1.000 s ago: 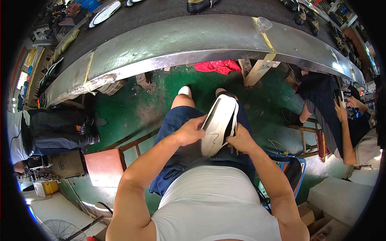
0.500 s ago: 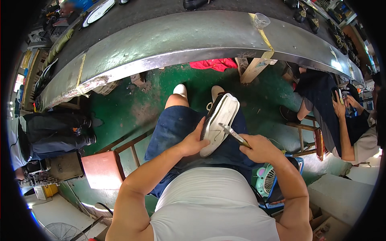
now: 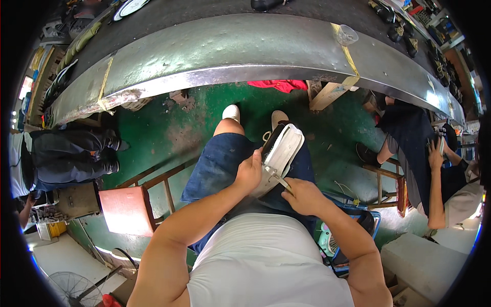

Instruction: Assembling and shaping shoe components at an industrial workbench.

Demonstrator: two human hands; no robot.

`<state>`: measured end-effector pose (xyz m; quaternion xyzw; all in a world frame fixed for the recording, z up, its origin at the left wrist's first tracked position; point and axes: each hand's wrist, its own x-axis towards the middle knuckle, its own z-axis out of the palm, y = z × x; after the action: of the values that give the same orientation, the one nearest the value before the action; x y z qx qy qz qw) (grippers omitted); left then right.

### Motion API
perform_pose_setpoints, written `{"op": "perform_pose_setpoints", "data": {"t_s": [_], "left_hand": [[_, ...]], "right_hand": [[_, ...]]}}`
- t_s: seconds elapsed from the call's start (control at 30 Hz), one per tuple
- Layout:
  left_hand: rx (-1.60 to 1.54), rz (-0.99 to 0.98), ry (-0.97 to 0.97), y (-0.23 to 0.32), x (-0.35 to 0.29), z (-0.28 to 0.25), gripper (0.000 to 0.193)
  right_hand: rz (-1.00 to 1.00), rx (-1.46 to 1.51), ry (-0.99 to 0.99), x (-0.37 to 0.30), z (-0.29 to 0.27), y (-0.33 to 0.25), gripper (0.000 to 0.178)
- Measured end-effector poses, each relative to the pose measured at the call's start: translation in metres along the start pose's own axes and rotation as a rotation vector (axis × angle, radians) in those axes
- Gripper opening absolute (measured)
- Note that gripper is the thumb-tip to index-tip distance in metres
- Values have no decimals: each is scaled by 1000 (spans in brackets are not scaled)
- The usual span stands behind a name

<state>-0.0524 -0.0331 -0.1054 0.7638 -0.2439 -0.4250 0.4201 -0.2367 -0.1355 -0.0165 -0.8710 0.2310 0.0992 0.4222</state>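
Note:
A dark shoe with its pale sole (image 3: 286, 147) turned upward rests tilted over my right thigh. My left hand (image 3: 249, 171) is closed around the shoe's left side. In my right hand (image 3: 303, 196) is a small metal-headed hammer (image 3: 274, 172), its handle inside my closed fingers. The hammer's head lies over the sole's near half, beside my left fingers; whether it touches the sole I cannot tell. A loop of pale lace shows at the shoe's far left edge.
A metal-edged workbench (image 3: 220, 46) curves across the front, with a clear plastic cup (image 3: 347, 35) on it. A red-topped stool (image 3: 126, 209) stands at my left. A co-worker (image 3: 409, 153) sits at the right, another person (image 3: 71, 158) is at the left. A green fan (image 3: 326, 238) is by my right side.
My right hand and the hammer have moved left and nearer to me, toward my left hand. My left hand still holds the shoe. The view has shifted slightly.

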Motion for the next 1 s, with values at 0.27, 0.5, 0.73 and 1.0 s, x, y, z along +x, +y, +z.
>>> {"op": "perform_pose_setpoints", "data": {"t_s": [0.27, 0.5, 0.73, 1.0], "left_hand": [[296, 389, 21, 6, -1, -12, 47], [715, 403, -338, 41, 4, -30, 59], [810, 386, -412, 66, 6, -30, 60], [279, 200, -100, -4, -20, -24, 66]], "right_hand": [[80, -149, 176, 19, -27, 8, 25], [431, 285, -205, 23, -53, 28, 26], [54, 97, 293, 46, -24, 43, 34], [100, -70, 164, 41, -27, 40, 38]]}}
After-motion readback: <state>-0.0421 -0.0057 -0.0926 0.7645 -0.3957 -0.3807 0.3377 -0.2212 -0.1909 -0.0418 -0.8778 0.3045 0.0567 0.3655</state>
